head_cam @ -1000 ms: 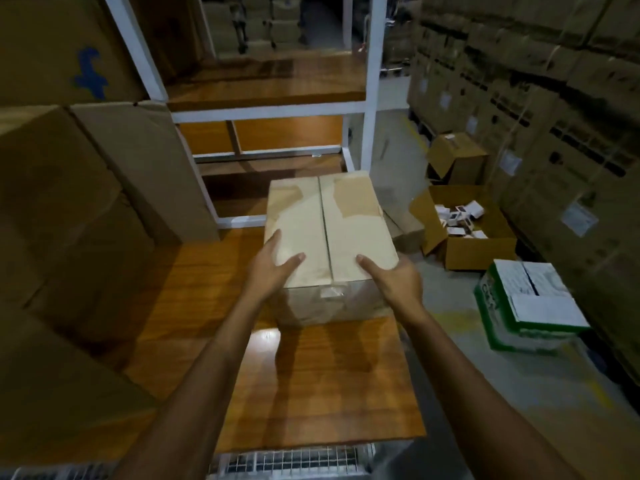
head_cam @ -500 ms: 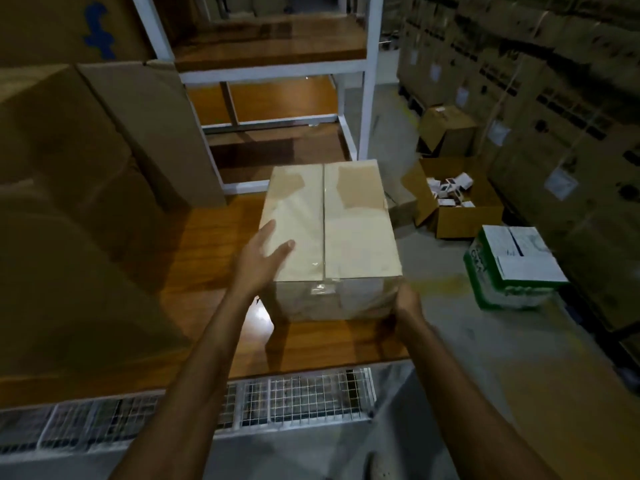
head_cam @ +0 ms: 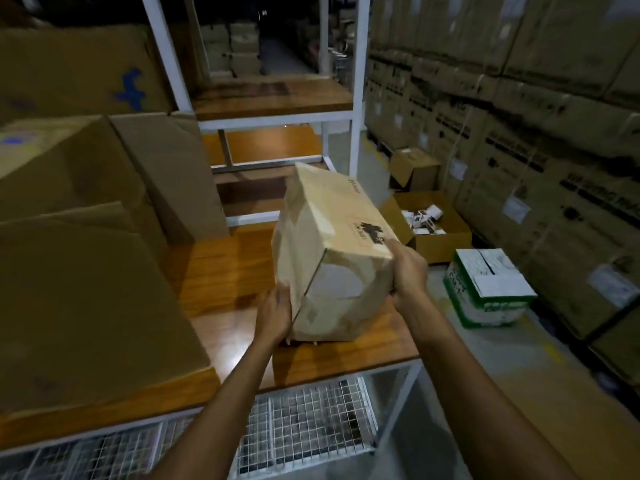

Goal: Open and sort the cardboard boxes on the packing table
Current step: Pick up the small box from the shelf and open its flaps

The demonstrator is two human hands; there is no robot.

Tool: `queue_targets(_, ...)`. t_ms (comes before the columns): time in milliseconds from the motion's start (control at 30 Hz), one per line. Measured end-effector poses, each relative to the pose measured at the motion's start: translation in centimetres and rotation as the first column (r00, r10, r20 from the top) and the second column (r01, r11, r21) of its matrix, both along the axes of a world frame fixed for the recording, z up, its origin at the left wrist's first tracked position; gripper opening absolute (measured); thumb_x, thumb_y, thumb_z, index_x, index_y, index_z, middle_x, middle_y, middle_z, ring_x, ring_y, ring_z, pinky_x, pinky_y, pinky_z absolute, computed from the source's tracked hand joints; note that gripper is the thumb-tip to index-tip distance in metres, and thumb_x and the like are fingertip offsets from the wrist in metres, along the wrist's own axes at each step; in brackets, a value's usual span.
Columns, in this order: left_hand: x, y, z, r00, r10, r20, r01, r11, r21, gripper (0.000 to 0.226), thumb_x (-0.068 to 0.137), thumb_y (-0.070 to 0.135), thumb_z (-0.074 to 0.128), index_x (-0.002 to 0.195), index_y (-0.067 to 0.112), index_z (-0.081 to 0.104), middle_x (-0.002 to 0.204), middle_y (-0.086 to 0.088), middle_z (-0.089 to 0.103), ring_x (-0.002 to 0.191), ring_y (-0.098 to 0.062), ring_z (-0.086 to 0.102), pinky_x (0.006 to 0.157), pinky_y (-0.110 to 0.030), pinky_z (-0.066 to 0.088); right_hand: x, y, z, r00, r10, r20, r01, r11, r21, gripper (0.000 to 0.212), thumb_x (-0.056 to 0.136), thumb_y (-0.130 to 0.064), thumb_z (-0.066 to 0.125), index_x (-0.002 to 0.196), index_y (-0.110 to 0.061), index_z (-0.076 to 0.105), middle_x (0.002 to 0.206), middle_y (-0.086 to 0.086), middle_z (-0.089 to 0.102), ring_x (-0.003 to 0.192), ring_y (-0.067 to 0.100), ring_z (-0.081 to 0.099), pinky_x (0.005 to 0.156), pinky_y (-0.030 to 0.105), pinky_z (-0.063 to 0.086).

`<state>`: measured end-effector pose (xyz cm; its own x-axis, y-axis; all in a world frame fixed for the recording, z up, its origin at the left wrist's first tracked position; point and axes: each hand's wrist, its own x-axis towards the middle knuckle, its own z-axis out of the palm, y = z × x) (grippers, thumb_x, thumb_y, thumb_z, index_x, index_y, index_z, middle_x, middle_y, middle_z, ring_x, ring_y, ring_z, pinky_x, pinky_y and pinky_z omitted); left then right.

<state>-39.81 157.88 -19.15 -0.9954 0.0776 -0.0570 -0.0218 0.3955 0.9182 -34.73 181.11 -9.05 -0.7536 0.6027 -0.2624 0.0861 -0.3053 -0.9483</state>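
At far left, big cardboard boxes stand on the wooden surface and fill most of its left part; one more w/ a blue mark is stacked behind them. A white metal frame w/ wooden shelves rises behind the surface, and a wire mesh rack shows under its front edge.

The left hand is at the lower left corner of the taped cardboard box, its grip closed around that corner, fingers going under the box where I cannot see them. The box is tilted up on its left side near the front right part of the surface; its low edge seems to touch the wood, but I cannot tell for sure. The top side shows a dark printed logo, the near end shows tape. The right hand clamps the upper right corner of the box, thumb on the top side.

On the floor at right: an open box w/ small white items, a smaller open box behind it, and a green-and-white carton closer. Far right, a wall of stacked cartons.
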Motion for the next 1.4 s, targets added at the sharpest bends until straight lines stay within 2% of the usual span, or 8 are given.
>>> queue_targets(100,0.7,0.3,4.1,0.99,0.142,-0.014,-0.129,0.932,0.339,0.076,0.083,0.081,0.036,0.125,0.022,0.058,0.118,-0.002,0.067,0.106,-0.019,0.065,0.088,-0.046,0.055,0.2,-2.2,0.2,0.985,0.167,-0.044,-0.166,0.986,0.028,0.03,0.094,-0.034,0.066,0.113,-0.012,0.07,0.101,0.009,0.076,0.084,0.021,0.073,0.065,0.033,0.056)
queue_targets(200,0.2,0.5,7.3,0.999,0.004,0.041,-0.03,0.766,0.643,0.079,0.082,0.078,0.048,0.135,0.02,0.054,0.122,-0.006,0.069,0.108,-0.023,0.068,0.088,-0.045,0.056,0.2,-4.8,0.3,0.949,0.307,-0.073,-0.295,0.946,0.137,0.039,0.094,-0.05,0.058,0.116,-0.021,0.071,0.109,0.006,0.076,0.102,0.025,0.072,0.093,0.048,0.056)
queue_targets(500,-0.9,-1.3,9.0,0.96,-0.213,0.179,-0.027,0.568,0.822,0.051,0.093,0.044,0.053,0.133,0.012,0.059,0.129,-0.021,0.063,0.117,-0.037,0.061,0.105,-0.054,0.043,-0.1,-6.9,2.6,0.949,0.314,-0.013,-0.286,0.88,0.379,0.089,0.072,-0.093,0.031,0.121,-0.031,0.072,0.115,-0.004,0.074,0.109,0.021,0.067,0.097,0.05,0.052)
queue_targets(667,-0.3,-1.6,6.3,0.888,-0.27,0.371,-0.259,0.374,0.891,0.049,0.102,0.04,0.039,0.137,0.008,0.054,0.135,-0.025,0.057,0.129,-0.04,0.051,0.11,-0.054,0.039,0.4,-7.4,3.2,0.975,0.159,0.155,-0.214,0.484,0.848,0.063,0.098,-0.067,0.019,0.127,-0.03,0.062,0.13,0.007,0.062,0.12,0.036,0.053,0.099,0.05,0.043)
queue_targets(833,-0.3,-2.4,4.2,0.842,-0.113,0.527,-0.329,0.667,0.669,0.037,0.105,0.023,0.035,0.112,0.004,0.066,0.106,-0.026,0.069,0.086,-0.035,0.066,0.061,-0.036,0.059,0.0,-5.7,0.9,0.935,0.251,0.25,-0.289,0.136,0.948,0.045,0.1,-0.052,0.041,0.135,-0.032,0.06,0.127,0.002,0.055,0.115,0.029,0.047,0.088,0.045,0.045)
queue_targets(967,-0.7,-2.8,3.5,0.913,0.155,0.378,-0.304,0.875,0.376,0.026,0.097,0.007,0.042,0.084,0.008,0.065,0.094,-0.019,0.066,0.079,-0.032,0.061,0.061,-0.033,0.047,-0.4,-5.9,-1.3,0.897,0.118,0.427,-0.436,0.065,0.898,0.061,0.095,-0.069,0.033,0.146,-0.038,0.043,0.152,0.01,0.036,0.137,0.034,0.03,0.109,0.06,0.027)
queue_targets(1167,-1.3,-2.9,7.0,0.982,0.17,0.077,-0.186,0.92,0.346,0.023,0.101,0.025,0.05,0.116,0.014,0.064,0.113,-0.001,0.065,0.101,-0.02,0.062,0.082,-0.035,0.052,-0.6,-8.1,-1.9,0.788,0.045,0.614,-0.61,-0.078,0.789,0.079,0.089,-0.08,0.023,0.155,-0.037,0.025,0.166,0.012,0.016,0.149,0.041,0.011,0.113,0.067,0.009)
queue_targets(1400,-2.1,-0.9,9.2,0.979,-0.132,-0.152,0.108,0.982,-0.158,0.046,0.105,0.042,0.032,0.141,0.018,0.05,0.153,-0.005,0.039,0.146,-0.027,0.026,0.117,-0.05,0.026,-1.6,-5.6,-0.5,0.747,0.121,0.653,-0.664,0.155,0.731,0.091,0.078,-0.086,0.045,0.151,-0.032,0.035,0.166,0.017,0.003,0.151,0.041,-0.004,0.113,0.07,0.014)
